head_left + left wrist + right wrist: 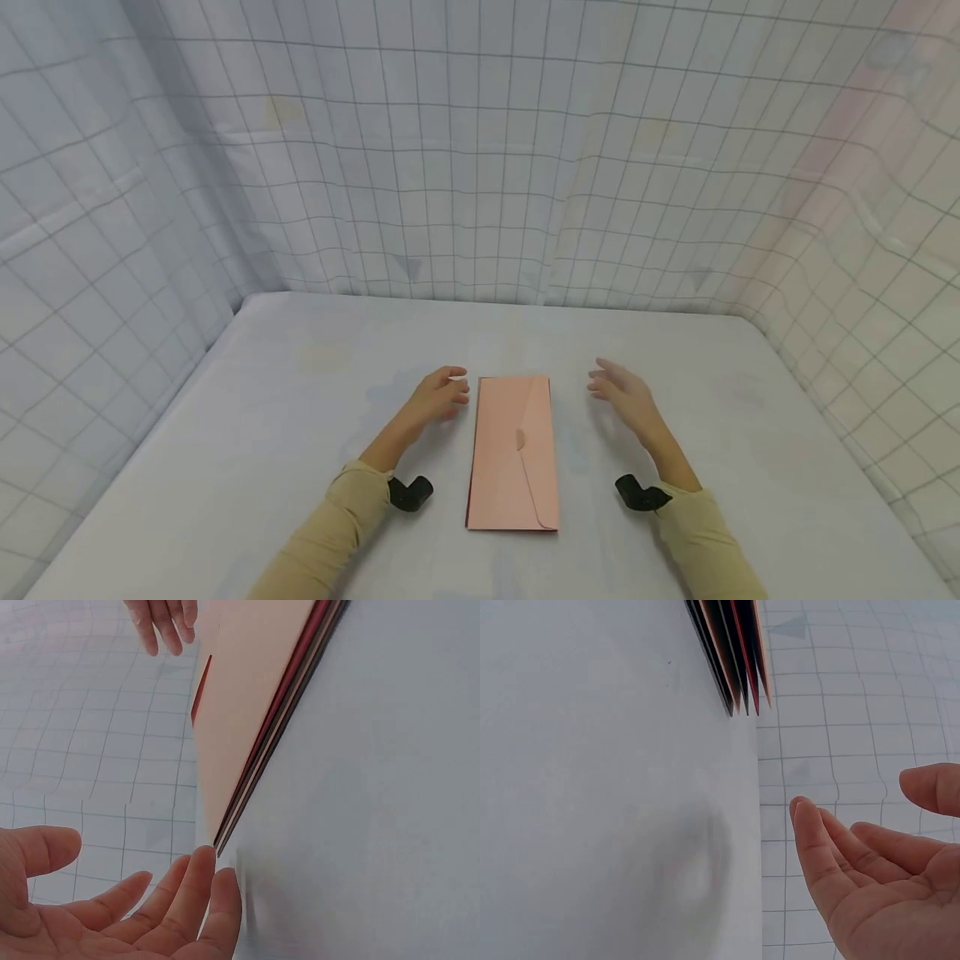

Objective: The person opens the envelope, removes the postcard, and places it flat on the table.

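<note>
A stack of paper envelopes lies lengthwise on the white table, a pale pink envelope [502, 454] on top with its flap and a small tan tab facing up. Red, dark and pink edges [739, 660] of the stack show in the right wrist view. Beside its upper left edge hovers my left hand [440, 393], fingers loosely spread and holding nothing. My right hand [624, 396] is raised to the right of the stack, a little apart from it, with relaxed fingers and nothing in them. In the left wrist view, the left fingertips come near a corner of the stack.
White cloth covers the table [315, 358]. Curtains with a grid pattern [480, 167] hang behind it and on both sides. A black wrist device [411, 494] sits at the left cuff, and another black device [642, 493] at the right cuff.
</note>
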Tool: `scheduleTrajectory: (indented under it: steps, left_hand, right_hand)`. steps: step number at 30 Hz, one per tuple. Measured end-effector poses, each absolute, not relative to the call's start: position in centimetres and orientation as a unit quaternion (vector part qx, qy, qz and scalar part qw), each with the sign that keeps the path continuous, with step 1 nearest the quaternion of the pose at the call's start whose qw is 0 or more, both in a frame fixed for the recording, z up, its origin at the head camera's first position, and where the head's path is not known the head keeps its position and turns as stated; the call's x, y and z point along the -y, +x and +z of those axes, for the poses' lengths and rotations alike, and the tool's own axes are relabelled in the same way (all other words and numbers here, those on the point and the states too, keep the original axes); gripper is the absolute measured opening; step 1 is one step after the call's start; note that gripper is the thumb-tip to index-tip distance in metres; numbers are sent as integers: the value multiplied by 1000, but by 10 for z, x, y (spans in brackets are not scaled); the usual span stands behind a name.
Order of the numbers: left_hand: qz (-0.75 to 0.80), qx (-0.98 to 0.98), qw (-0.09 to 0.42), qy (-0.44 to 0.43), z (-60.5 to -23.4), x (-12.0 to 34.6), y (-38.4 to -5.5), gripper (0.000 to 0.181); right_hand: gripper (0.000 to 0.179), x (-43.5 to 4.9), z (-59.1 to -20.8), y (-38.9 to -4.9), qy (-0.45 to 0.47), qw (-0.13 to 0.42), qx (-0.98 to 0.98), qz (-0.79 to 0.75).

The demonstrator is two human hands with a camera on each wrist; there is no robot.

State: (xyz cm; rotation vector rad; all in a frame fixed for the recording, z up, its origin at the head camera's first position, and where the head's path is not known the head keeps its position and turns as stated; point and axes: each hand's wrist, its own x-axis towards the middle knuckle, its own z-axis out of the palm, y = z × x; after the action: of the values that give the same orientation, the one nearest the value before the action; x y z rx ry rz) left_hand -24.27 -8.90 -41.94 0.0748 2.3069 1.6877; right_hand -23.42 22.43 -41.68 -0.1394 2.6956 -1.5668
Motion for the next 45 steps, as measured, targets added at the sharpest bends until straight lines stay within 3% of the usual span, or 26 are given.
scheduleTrajectory:
  steps: [21, 34, 45]
  left_hand:
    - [646, -744, 168, 11, -437, 86, -233, 43]
    - [647, -734, 204, 23, -430, 79, -232, 45]
    - [664, -718, 204, 31, -430, 76, -229, 47]
  right_hand:
    - [46, -208, -439, -233, -63, 162, -757, -630]
    - [45, -204, -444, -232, -86, 190, -743, -636]
    - [45, -199, -441, -233, -94, 190, -740, -638]
